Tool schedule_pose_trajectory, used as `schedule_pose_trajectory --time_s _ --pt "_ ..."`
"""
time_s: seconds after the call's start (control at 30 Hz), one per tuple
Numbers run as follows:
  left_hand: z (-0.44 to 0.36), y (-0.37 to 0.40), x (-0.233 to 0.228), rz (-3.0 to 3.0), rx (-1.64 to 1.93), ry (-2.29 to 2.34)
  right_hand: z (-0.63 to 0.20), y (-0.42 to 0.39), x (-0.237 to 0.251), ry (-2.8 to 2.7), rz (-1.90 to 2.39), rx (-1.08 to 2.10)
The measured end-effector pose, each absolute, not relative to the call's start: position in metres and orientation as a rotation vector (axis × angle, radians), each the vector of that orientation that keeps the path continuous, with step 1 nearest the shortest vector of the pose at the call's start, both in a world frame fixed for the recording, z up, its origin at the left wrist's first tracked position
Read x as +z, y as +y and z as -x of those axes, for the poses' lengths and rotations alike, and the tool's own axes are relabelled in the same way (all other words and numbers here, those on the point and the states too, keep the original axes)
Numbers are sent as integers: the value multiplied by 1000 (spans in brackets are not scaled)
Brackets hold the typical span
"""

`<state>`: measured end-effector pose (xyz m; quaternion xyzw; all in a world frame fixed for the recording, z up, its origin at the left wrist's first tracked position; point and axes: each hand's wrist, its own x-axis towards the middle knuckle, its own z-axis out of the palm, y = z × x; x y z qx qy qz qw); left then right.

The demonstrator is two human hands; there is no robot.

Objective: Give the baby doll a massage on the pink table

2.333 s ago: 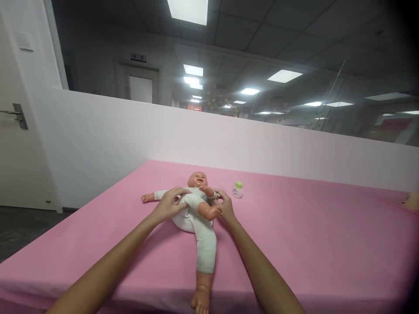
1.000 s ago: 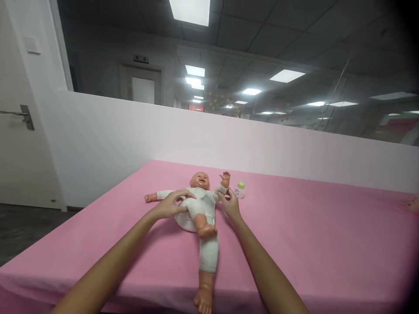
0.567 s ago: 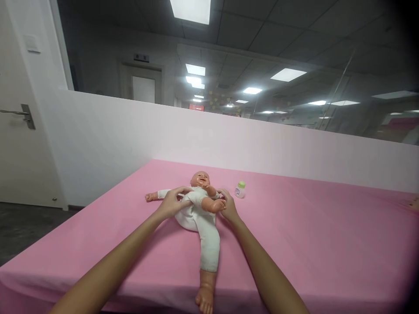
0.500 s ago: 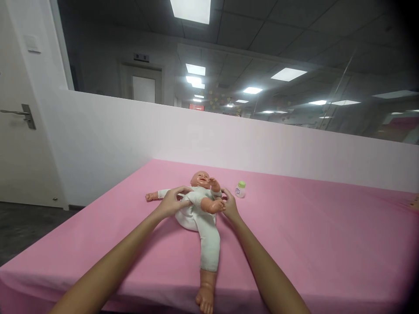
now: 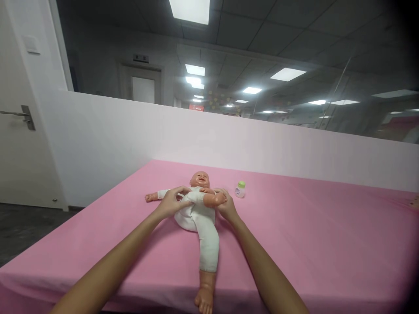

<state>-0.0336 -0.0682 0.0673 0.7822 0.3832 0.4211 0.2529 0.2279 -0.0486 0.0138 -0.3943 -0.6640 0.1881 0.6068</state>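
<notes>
A baby doll (image 5: 206, 235) in a white cloth suit lies on its back, head toward the wall and one leg stretched toward me. Its other leg is bent up, the bare foot (image 5: 216, 199) crossing over its belly. My left hand (image 5: 173, 201) grips the bent leg at the thigh, thumb on the near side and fingers on the far side. My right hand (image 5: 226, 205) is closed at the doll's other side, by the foot and the forearm lying across the chest. The foot partly hides those fingers. Behind that hand stands a small bottle (image 5: 240, 190) with a green cap.
A pink cloth covers the table (image 5: 310, 244), which meets a low white wall (image 5: 229, 135) with glass above. At the table's far right edge a skin-coloured thing (image 5: 415, 202) is cut off by the frame. A door (image 5: 22, 161) stands at the left.
The doll's raised forearm has come down across its chest, with my right hand moving inward and left over it. My left hand holds its place on the bent leg.
</notes>
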Motion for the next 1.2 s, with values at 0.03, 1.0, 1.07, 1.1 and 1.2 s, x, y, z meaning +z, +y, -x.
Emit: schedule_pose_trajectory --time_s 0.03,1.0,1.07,1.1,1.2 --pt "33 -68 67 -2131 1147 1045 -227 -50 14 -1568 905 422" --pt "48 -64 72 -2105 927 848 -234 -39 10 -1403 997 513" --pt "44 -64 67 -2052 1036 921 -234 -40 11 -1457 990 476" --pt "41 -64 65 -2034 1087 946 -233 -41 11 -1497 977 462" --pt "36 -64 60 -2020 1163 964 -230 -45 13 -1572 957 465"
